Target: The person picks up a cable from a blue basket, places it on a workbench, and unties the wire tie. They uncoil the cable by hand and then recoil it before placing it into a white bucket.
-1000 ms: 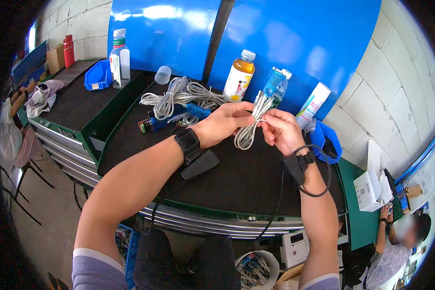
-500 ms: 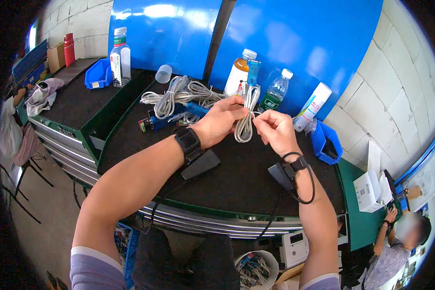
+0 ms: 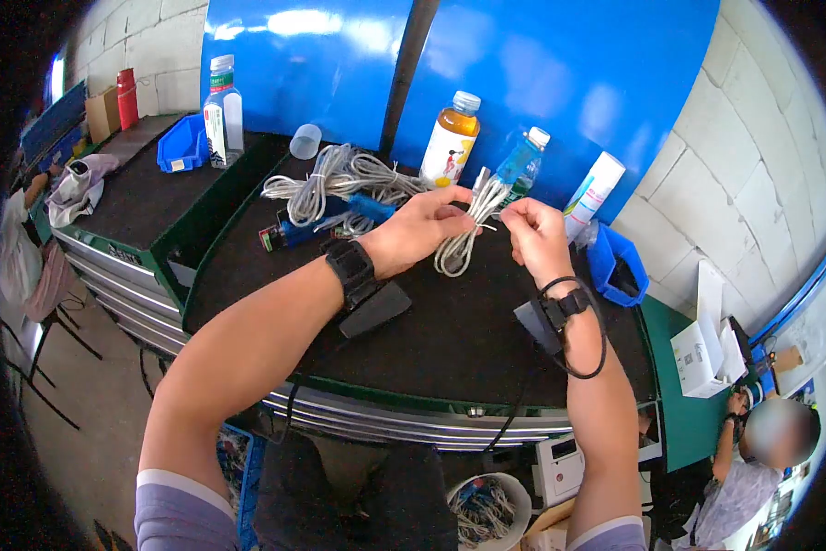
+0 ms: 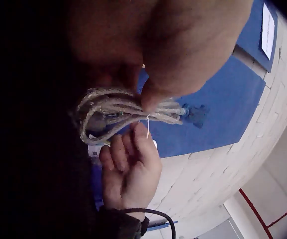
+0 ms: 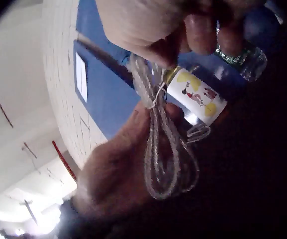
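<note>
A coiled grey cable (image 3: 453,255) with a blue connector (image 3: 520,162) is held up over the black worktop. My left hand (image 3: 416,235) grips the coil around its middle, thumb lying across the strands. A thin white twist tie (image 4: 149,127) wraps the coil just by that thumb. On the coil's right side, my right hand (image 3: 539,241) pinches the end of the tie between thumb and forefinger. In the right wrist view the coil's loops (image 5: 156,174) hang below the tie.
More coiled cables (image 3: 326,188) lie at the back left of the worktop (image 3: 431,349). Behind the hands stand an amber drink bottle (image 3: 451,142), a clear bottle (image 3: 538,138) and a white spray can (image 3: 595,191). A blue bin (image 3: 617,266) sits at right; another person (image 3: 753,468) is farther right.
The coil swung upright half a second ago and now leans right again. My right hand has drawn slightly away from the strands while pinching the tie; my left hand keeps its grip.
</note>
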The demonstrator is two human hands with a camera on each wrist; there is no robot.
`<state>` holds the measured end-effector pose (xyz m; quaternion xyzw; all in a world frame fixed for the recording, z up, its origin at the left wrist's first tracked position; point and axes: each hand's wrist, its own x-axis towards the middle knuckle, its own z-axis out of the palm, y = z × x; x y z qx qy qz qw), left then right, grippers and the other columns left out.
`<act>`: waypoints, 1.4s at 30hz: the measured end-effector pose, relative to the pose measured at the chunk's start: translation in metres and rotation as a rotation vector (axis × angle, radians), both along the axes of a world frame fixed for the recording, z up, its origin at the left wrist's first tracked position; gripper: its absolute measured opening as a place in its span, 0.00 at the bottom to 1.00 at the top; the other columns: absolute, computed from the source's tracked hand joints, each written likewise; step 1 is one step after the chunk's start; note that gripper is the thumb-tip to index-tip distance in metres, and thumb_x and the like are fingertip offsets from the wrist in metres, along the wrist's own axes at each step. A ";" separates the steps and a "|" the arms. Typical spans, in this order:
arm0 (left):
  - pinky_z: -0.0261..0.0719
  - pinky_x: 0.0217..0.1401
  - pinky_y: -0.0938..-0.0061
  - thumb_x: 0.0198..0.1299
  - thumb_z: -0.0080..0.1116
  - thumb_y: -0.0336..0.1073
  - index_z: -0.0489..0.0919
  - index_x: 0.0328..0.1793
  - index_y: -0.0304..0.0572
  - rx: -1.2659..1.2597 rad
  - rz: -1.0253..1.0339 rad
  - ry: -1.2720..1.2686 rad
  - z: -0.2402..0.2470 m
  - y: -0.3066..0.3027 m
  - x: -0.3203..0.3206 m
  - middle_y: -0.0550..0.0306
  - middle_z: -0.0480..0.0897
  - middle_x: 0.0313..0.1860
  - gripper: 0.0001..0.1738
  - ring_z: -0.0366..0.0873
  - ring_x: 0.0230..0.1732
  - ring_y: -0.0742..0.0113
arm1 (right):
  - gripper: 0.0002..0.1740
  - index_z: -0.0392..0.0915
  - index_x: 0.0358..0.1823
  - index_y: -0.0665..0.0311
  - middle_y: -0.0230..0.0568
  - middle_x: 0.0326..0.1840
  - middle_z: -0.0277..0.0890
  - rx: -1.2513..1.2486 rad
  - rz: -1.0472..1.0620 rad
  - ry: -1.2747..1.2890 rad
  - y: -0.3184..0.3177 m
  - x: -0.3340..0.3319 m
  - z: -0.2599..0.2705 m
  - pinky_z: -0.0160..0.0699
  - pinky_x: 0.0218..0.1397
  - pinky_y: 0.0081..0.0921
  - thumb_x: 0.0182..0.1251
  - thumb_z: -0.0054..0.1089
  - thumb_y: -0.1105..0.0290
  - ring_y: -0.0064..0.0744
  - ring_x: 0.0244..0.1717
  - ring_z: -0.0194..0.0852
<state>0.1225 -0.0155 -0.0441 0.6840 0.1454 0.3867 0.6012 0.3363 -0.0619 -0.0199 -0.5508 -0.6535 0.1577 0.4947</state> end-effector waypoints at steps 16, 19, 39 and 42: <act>0.77 0.57 0.72 0.70 0.55 0.29 0.69 0.70 0.45 -0.112 -0.085 -0.133 0.001 0.008 -0.004 0.53 0.82 0.55 0.23 0.79 0.54 0.69 | 0.09 0.88 0.35 0.62 0.52 0.37 0.85 -0.275 -0.235 -0.614 0.013 0.063 -0.016 0.83 0.49 0.42 0.57 0.62 0.68 0.51 0.43 0.86; 0.79 0.49 0.75 0.69 0.57 0.27 0.72 0.63 0.47 -0.125 -0.007 -0.125 0.005 0.003 -0.004 0.60 0.82 0.48 0.18 0.79 0.48 0.74 | 0.11 0.88 0.35 0.63 0.48 0.33 0.86 -0.059 -0.447 -0.561 0.004 0.042 -0.003 0.83 0.44 0.38 0.61 0.63 0.64 0.44 0.37 0.87; 0.87 0.51 0.69 0.73 0.56 0.36 0.77 0.60 0.38 -0.058 0.011 -0.074 0.016 -0.006 -0.003 0.55 0.84 0.44 0.15 0.84 0.45 0.66 | 0.15 0.76 0.45 0.66 0.45 0.41 0.83 -0.048 0.285 0.354 -0.019 0.001 0.019 0.85 0.43 0.29 0.75 0.54 0.58 0.34 0.41 0.86; 0.87 0.49 0.71 0.76 0.51 0.40 0.75 0.63 0.33 -0.099 0.015 -0.074 0.019 -0.009 -0.005 0.53 0.84 0.43 0.19 0.85 0.46 0.66 | 0.15 0.73 0.47 0.64 0.43 0.38 0.82 -0.064 0.278 0.336 -0.017 0.000 0.017 0.84 0.41 0.28 0.76 0.54 0.59 0.32 0.39 0.85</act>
